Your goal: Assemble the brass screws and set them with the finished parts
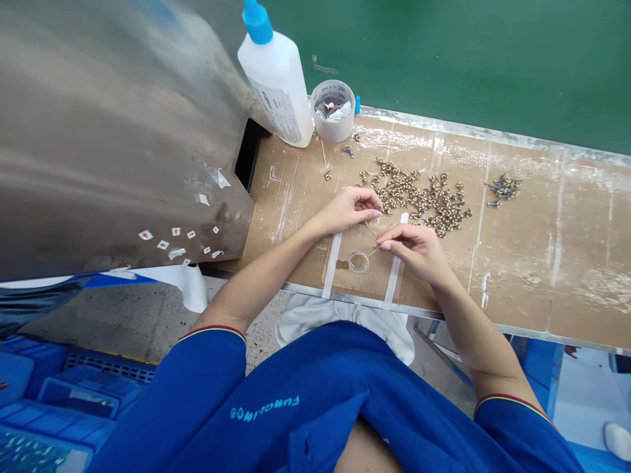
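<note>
left hand [350, 211]: pinching a tiny part [378, 210]. right hand [411, 253]: pinching a thin stick [377, 249]. risk: a slip could scatter the loose brass fittings [419, 200].

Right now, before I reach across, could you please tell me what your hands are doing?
Left hand: pinching a small metal part. Right hand: holding a thin wooden stick, tip near a clear round dish. Loose brass parts just beyond.
</note>
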The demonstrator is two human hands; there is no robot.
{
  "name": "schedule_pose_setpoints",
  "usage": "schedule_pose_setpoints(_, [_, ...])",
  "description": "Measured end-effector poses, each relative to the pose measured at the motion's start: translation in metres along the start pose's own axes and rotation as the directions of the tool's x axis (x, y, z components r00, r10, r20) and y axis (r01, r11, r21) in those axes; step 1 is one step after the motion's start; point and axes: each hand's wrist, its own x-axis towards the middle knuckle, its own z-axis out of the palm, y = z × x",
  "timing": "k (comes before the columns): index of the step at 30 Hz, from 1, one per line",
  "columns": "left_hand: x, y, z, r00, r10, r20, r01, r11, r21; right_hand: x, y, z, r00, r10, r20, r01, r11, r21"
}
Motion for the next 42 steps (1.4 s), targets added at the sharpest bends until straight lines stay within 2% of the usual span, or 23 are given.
schedule_pose_setpoints(3, [-0.002,0.004,0.004,1.000,0.017,-0.003,-0.016,0.998,0.067,0.001,0.004,-0.005,0.963,0.011,-0.269,0.001,0.999,0.044])
schedule_pose_setpoints(6, [-0.003,0.007,0.008,0.999,0.039,-0.002,-0.038,0.986,0.161,0.004,0.010,-0.007,0.853,-0.054,-0.519,0.058,0.998,-0.009])
schedule_pose_setpoints(8, [-0.003,0.008,0.009,0.999,0.054,-0.003,-0.052,0.975,0.214,0.006,0.014,-0.007,0.799,-0.097,-0.594,0.062,0.995,-0.079])
schedule_pose_setpoints(11, [-0.003,0.007,0.010,0.997,0.071,0.000,-0.068,0.959,0.274,0.007,0.019,-0.006,0.782,-0.143,-0.607,0.061,0.986,-0.154])
schedule_pose_setpoints(19, [-0.001,0.002,0.011,0.986,0.161,0.042,-0.164,0.902,0.399,0.007,0.027,-0.003,0.797,-0.182,-0.575,0.057,0.972,-0.229])
schedule_pose_setpoints(35, [-0.001,-0.001,0.012,0.979,0.200,0.047,-0.201,0.888,0.412,0.006,0.028,-0.002,0.813,-0.176,-0.555,0.008,0.957,-0.291])
schedule_pose_setpoints(42, [0.000,-0.001,0.012,0.980,0.196,0.042,-0.194,0.875,0.444,0.006,0.026,0.000,0.816,-0.220,-0.534,0.039,0.944,-0.329])
